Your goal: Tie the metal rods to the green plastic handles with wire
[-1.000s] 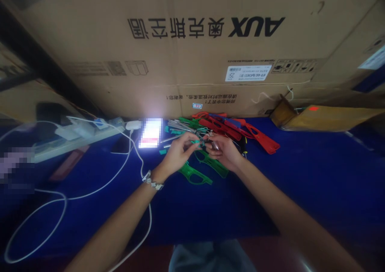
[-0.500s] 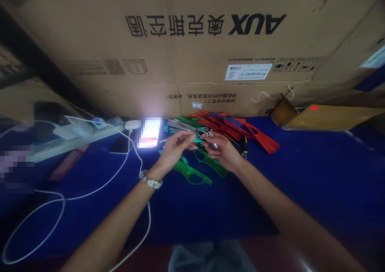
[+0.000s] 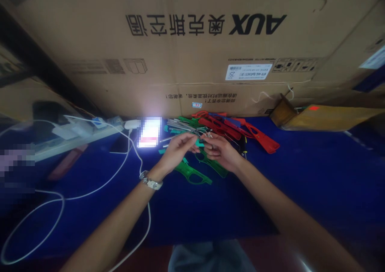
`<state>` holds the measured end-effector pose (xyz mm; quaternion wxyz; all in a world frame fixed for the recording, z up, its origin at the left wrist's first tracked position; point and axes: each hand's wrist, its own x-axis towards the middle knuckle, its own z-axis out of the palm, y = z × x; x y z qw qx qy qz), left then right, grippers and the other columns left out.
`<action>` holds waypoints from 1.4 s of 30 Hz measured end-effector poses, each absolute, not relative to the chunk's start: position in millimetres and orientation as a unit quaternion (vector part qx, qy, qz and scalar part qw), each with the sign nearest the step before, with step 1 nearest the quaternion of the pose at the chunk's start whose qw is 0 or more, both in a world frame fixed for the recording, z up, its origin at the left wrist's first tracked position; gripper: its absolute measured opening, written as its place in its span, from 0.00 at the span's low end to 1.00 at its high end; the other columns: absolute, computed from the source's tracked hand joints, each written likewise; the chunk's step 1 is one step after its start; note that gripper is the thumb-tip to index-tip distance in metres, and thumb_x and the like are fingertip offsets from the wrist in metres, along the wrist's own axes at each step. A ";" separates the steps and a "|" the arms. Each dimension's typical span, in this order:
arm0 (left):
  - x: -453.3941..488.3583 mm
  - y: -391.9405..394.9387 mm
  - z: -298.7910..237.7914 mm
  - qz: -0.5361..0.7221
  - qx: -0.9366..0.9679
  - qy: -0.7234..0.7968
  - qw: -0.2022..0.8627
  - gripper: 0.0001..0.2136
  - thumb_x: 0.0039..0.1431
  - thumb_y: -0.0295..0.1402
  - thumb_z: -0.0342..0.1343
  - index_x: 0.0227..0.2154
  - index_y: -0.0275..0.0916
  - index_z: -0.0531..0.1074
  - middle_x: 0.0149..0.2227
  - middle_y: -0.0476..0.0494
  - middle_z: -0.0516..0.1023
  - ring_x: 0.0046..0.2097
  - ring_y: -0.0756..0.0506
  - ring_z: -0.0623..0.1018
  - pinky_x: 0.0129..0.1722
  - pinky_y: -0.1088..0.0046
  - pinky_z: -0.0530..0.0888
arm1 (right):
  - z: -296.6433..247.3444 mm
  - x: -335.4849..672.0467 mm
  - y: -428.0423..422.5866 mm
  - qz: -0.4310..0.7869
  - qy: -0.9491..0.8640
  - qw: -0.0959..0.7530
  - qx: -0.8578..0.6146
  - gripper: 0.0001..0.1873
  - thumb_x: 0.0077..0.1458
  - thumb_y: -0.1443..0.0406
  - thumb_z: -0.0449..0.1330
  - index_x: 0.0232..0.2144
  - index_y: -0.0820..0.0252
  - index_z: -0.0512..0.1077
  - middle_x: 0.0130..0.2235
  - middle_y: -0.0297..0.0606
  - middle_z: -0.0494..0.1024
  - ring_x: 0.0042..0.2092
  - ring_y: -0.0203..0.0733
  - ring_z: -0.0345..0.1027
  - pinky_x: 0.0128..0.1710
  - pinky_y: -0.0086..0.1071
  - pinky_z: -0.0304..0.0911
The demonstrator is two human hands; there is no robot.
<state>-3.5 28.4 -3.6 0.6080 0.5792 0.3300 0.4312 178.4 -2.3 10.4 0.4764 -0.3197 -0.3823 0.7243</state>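
My left hand (image 3: 178, 149), with a watch (image 3: 152, 181) on its wrist, is closed in a pinch above the pile of parts. Facing it, my right hand (image 3: 223, 151) is closed too, its bent fingertips almost meeting the left ones. Between them is a small dark piece with thin light wires, too small to name. Green plastic handle shells (image 3: 192, 173) with oval openings lie just below the hands. Thin metal rods (image 3: 180, 125) lie behind my left hand. Red handle shells (image 3: 261, 138) and a blue one (image 3: 230, 121) lie beyond my right hand.
A lit phone (image 3: 149, 132) lies left of the pile, near a power strip (image 3: 76, 137) with plugs. A white cable (image 3: 102, 189) loops across the blue table (image 3: 228, 220). Behind stands a large cardboard box (image 3: 180, 71); a yellowish packet (image 3: 327, 117) sits at right.
The fingers of both hands have shifted slightly around the small piece. A shiny metal bit seen at my right fingers before is now hidden. The surrounding things have stayed put.
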 end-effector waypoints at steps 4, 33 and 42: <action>-4.0 26.5 -4.3 0.417 0.550 0.326 0.646 0.13 0.57 0.44 0.65 0.35 0.39 0.77 0.28 0.48 0.79 0.30 0.49 0.80 0.34 0.73 0.76 | 10.5 178.4 -2.8 0.722 -0.391 0.476 -0.314 0.11 0.50 0.63 0.67 0.35 0.59 0.71 0.22 0.22 0.58 0.19 0.24 0.38 0.19 0.25 0.31; 6.6 26.1 -5.9 0.528 0.317 0.384 0.688 0.05 0.48 0.25 0.68 0.26 0.38 0.77 0.30 0.50 0.80 0.36 0.51 0.80 0.48 0.69 0.77 | 1.2 159.6 -3.2 0.498 -0.516 0.561 -0.413 0.18 0.42 0.58 0.73 0.31 0.56 0.72 0.28 0.30 0.72 0.29 0.35 0.62 0.27 0.29 0.57; 8.3 21.2 -1.2 0.533 0.327 0.386 0.678 0.07 0.45 0.27 0.70 0.24 0.37 0.77 0.29 0.51 0.80 0.35 0.51 0.80 0.47 0.70 0.77 | -2.8 160.8 -3.8 0.452 -0.557 0.557 -0.419 0.14 0.48 0.60 0.71 0.32 0.55 0.70 0.29 0.31 0.71 0.29 0.37 0.61 0.31 0.32 0.57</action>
